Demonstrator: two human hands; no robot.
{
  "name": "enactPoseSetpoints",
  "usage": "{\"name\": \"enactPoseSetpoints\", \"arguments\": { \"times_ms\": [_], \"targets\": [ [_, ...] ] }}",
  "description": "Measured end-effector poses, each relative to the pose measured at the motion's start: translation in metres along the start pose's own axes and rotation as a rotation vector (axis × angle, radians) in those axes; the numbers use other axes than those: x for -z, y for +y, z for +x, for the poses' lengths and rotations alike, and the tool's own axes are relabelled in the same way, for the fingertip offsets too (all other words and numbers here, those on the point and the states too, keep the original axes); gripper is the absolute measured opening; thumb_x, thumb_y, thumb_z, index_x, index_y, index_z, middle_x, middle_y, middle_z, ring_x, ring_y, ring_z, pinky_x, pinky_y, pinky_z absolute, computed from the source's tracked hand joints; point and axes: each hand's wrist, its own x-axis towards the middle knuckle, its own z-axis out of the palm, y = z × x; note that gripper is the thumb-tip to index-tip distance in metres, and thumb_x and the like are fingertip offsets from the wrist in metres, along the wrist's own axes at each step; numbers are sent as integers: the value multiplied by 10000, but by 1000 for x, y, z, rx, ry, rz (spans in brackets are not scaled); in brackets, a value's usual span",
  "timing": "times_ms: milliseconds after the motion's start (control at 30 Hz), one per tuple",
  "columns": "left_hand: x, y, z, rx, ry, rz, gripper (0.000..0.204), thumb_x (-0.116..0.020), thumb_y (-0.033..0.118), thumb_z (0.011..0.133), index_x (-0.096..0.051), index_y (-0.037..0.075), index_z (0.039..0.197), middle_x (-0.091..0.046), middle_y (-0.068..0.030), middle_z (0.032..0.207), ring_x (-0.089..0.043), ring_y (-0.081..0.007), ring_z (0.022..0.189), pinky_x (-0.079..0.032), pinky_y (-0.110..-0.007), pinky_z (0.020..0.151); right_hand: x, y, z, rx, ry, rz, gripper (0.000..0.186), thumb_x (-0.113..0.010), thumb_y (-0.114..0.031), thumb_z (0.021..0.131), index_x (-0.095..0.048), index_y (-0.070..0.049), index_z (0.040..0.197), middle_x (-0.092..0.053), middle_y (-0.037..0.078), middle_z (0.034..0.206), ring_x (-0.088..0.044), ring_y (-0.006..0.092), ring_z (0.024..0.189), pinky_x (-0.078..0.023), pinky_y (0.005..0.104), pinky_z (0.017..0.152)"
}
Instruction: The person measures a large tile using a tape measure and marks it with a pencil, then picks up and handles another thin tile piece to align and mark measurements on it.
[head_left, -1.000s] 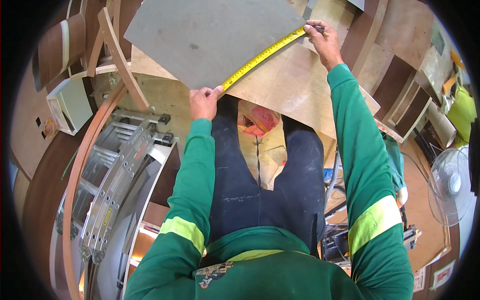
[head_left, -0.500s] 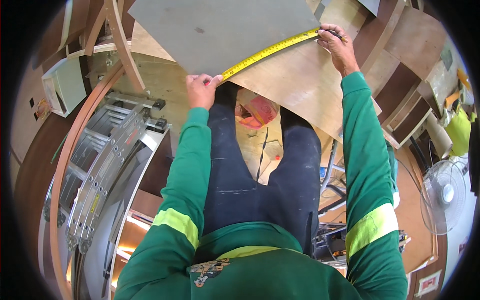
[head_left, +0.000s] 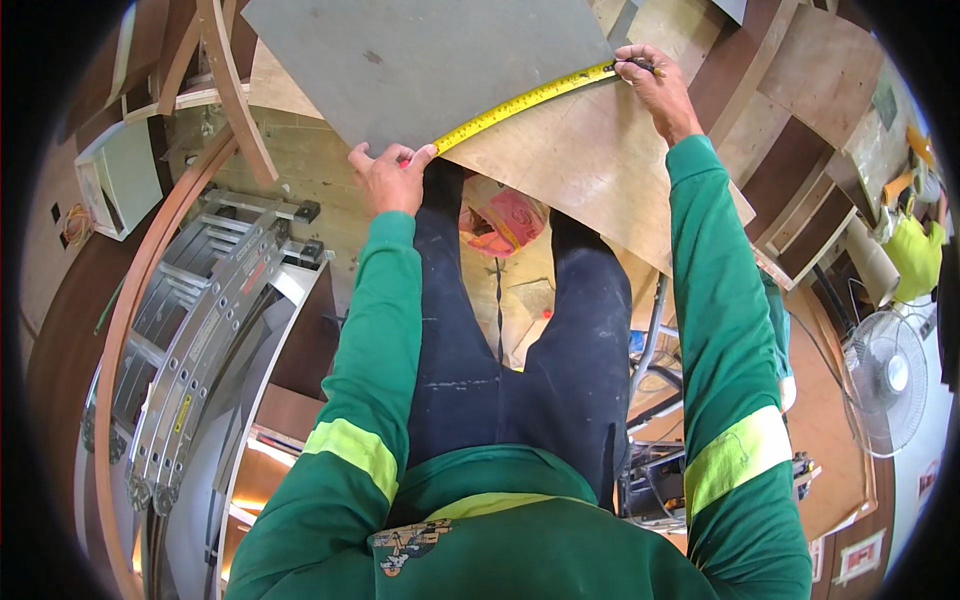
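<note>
A yellow tape measure (head_left: 525,103) is stretched along the near edge of a grey sheet (head_left: 430,50), its blade bowed slightly. My left hand (head_left: 393,178) pinches the blade's left end by the sheet's near corner; a small red bit shows between the fingers. At the sheet's right corner, my right hand (head_left: 660,92) is closed on the tape's other end. A dark, slim piece sticks out past those fingers, and I cannot make out what it is. Under the grey sheet lies a light plywood board (head_left: 590,170), reaching out to the right.
A folded aluminium ladder (head_left: 200,330) and a curved wooden strip (head_left: 140,300) stand at the left. Below the board, between my legs, is a red and pink bag (head_left: 505,220). To the right are a white fan (head_left: 890,375) and wooden box frames (head_left: 815,235).
The whole view has shifted slightly, so sheet, tape and hands appear a little further left. Both hands keep the tape's ends; some left fingers have lifted a little.
</note>
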Motion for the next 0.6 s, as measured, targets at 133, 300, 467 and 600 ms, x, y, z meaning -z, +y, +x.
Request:
{"name": "enactPoseSetpoints", "arguments": {
  "times_ms": [133,300,467,600],
  "targets": [
    [0,1,0,5,57,-40,413,-809,510,772,-751,110,858,-339,-313,1425,-322,-444,1367,-365,-472,1081,0,1,-2,29,-24,-11,213,-669,-115,891,-692,-69,1098,-656,18,933,-556,106,871,-431,243,749],
    [-1,-1,3,19,60,-33,431,-817,518,762,-757,104,867,-339,-338,1427,-328,-435,1375,-391,-462,1062,-3,3,-2,51,-40,28,220,-655,-119,899,-689,-66,1110,-658,25,936,-551,106,873,-432,243,761],
    [1,-3,5,40,20,-54,456,-822,529,755,-757,92,870,-428,-317,1384,-326,-412,1385,-405,-445,1052,-2,5,3,88,-37,57,234,-651,-122,896,-691,-77,1122,-659,20,949,-548,106,868,-429,242,771],
    [-1,17,0,50,7,-90,440,-836,512,744,-757,98,870,-458,-279,1379,-336,-397,1382,-418,-447,1041,9,9,13,94,35,57,250,-660,-127,887,-695,-96,1133,-666,-1,975,-545,97,854,-428,238,747]
  ]
}}
